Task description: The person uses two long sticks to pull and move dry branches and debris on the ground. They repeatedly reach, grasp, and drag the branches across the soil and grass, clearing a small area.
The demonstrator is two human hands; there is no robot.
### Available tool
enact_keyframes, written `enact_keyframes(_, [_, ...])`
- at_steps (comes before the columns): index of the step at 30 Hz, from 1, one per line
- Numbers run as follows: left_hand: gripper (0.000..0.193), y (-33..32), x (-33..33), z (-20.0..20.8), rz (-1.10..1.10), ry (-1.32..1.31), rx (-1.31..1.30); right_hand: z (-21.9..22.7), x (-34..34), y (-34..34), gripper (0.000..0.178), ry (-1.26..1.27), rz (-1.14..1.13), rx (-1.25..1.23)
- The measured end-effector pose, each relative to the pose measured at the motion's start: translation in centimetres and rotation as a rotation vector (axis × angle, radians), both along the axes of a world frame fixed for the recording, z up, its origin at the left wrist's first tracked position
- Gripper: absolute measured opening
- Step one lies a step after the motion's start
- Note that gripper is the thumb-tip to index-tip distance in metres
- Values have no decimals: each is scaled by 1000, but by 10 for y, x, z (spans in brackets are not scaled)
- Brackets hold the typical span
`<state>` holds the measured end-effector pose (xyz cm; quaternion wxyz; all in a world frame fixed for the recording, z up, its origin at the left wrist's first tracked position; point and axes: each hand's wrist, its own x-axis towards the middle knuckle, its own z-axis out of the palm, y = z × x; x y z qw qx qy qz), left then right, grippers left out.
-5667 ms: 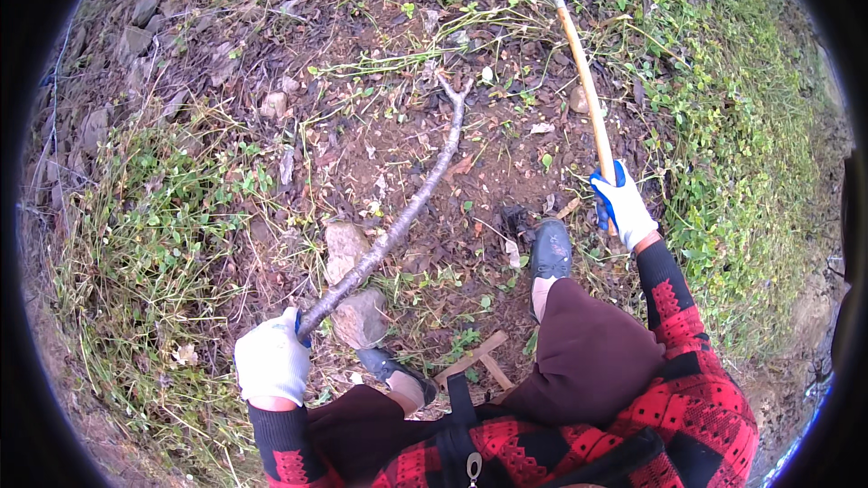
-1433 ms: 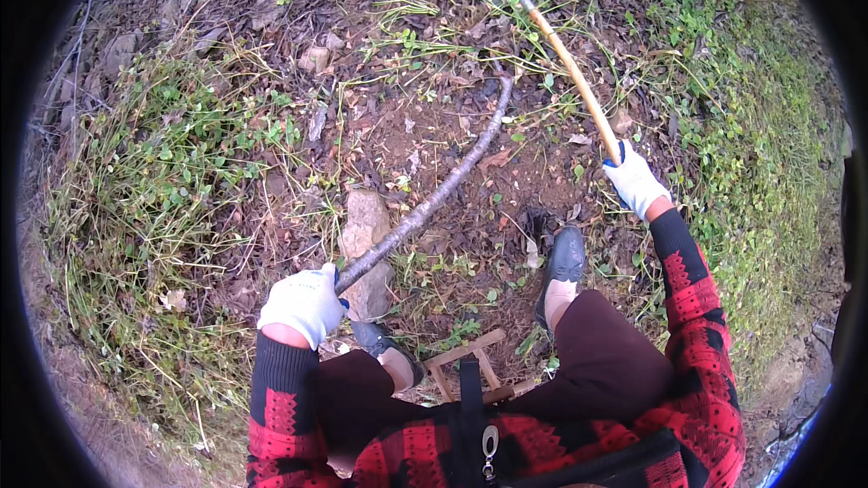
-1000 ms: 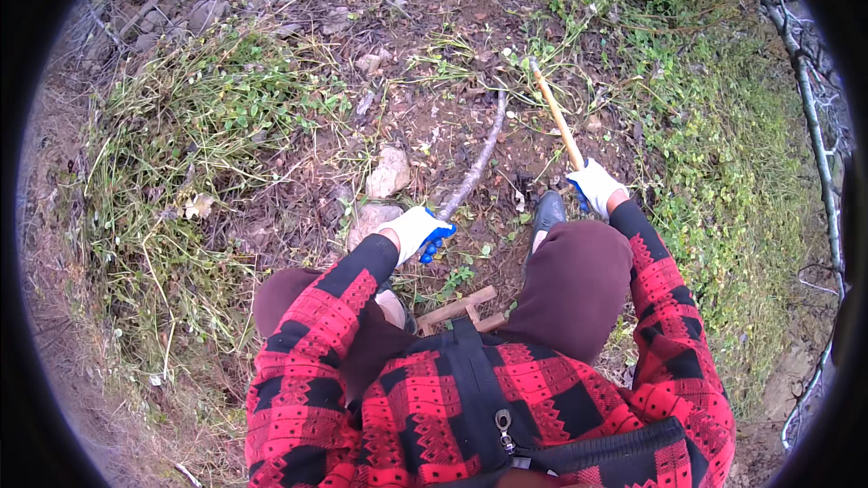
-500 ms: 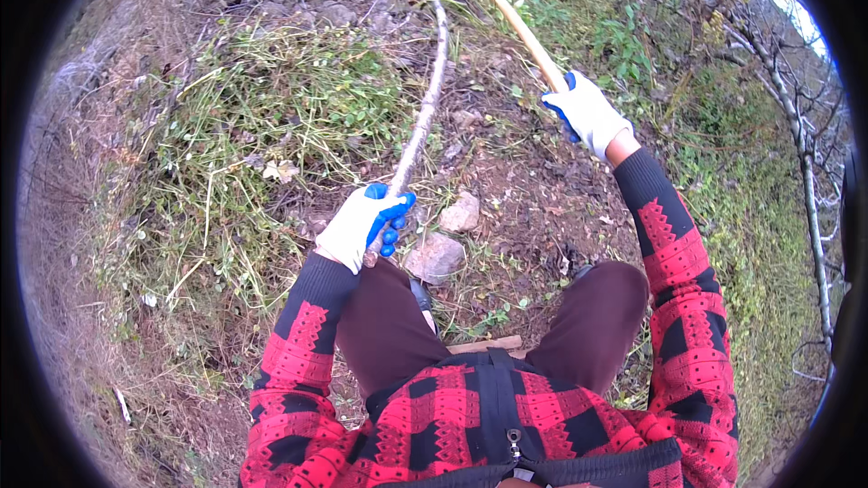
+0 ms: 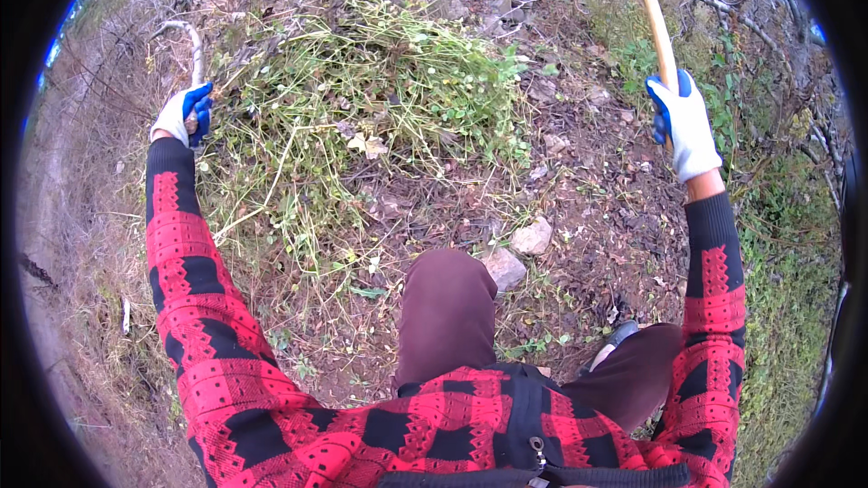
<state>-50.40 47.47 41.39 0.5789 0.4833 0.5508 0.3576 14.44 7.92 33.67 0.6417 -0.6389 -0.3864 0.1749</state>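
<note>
Out at the far left, my left hand (image 5: 183, 114), in a white glove with blue palm and fingers, is closed round a bent grey branch (image 5: 197, 56). The branch's upper end curves to the left. My right hand (image 5: 687, 126), gloved the same way, grips a long pale wooden tool handle (image 5: 653, 14) on the right. That handle rises past the upper edge, so its head is out of view. Between my hands lies a heap of cut green vines and weeds (image 5: 380, 81).
Two pale stones, a nearer one (image 5: 504, 268) and a farther one (image 5: 532, 237), lie beside my knee (image 5: 448, 307). Bare soil with dry leaves (image 5: 606, 217) spreads to their right. Thin leafless branches (image 5: 723, 4) stand at upper right, and dry brush (image 5: 90, 99) covers the left.
My left hand has swung out to the far left and away from me with the branch. The right hand and tool handle have shifted right; the tool's head has left the view.
</note>
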Motion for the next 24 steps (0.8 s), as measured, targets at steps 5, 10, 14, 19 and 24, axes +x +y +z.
enact_keyframes(5, [19,-48,-52,-27,177,-87,54,-42,38,-80,25,-187,-199,-168])
enact_keyframes(10, [19,-106,-30,-47,28,-14,208,-93,42,-127,26,-26,-228,-79])
enact_keyframes(14, [27,-143,9,-80,-122,154,241,-118,50,-156,21,116,-246,-139])
enact_keyframes(19, [34,-175,82,-144,-321,487,269,-134,61,-185,22,430,-204,-196])
enact_keyframes(24, [40,-204,161,-211,-553,701,308,-161,77,-203,19,634,-313,-257])
